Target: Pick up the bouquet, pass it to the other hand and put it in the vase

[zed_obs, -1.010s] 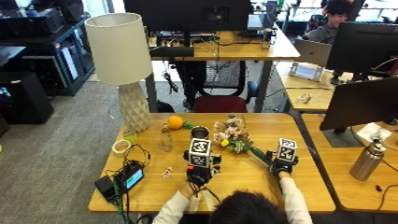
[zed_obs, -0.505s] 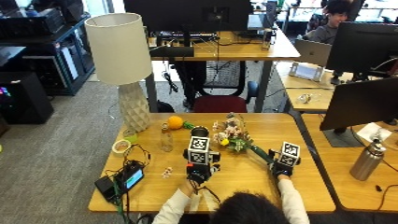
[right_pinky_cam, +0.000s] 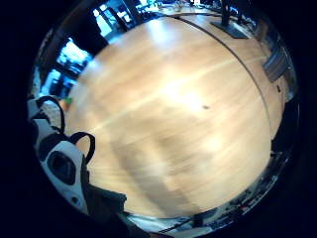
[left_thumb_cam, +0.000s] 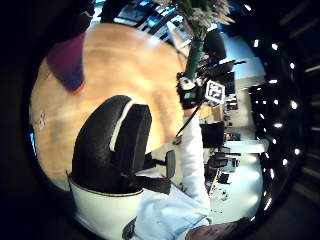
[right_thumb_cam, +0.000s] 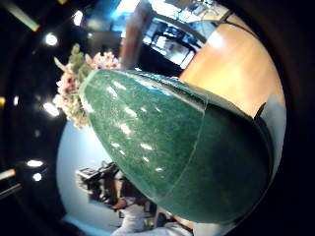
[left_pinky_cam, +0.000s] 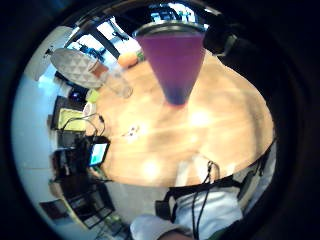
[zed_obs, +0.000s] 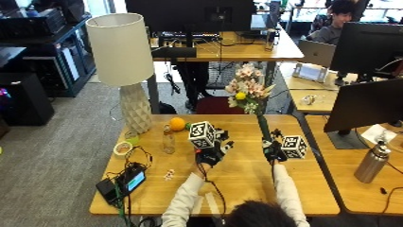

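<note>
The right hand [zed_obs: 275,150] is gripping the bouquet [zed_obs: 249,92] upright above the worktop [zed_obs: 302,189]; the left hand [zed_obs: 213,150] is hovering, fingers spread.

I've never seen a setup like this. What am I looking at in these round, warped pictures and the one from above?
No robot here: a person at a wooden table wears black gloves with small cameras on the palms. The round pictures come from those palm cameras; the plain one looks down from behind the head. The right hand grips a bouquet upright by its green wrap, which fills one right palm view. The left hand is open above a purple vase. Also on the table: a lamp, an orange and a small bottle.
</note>
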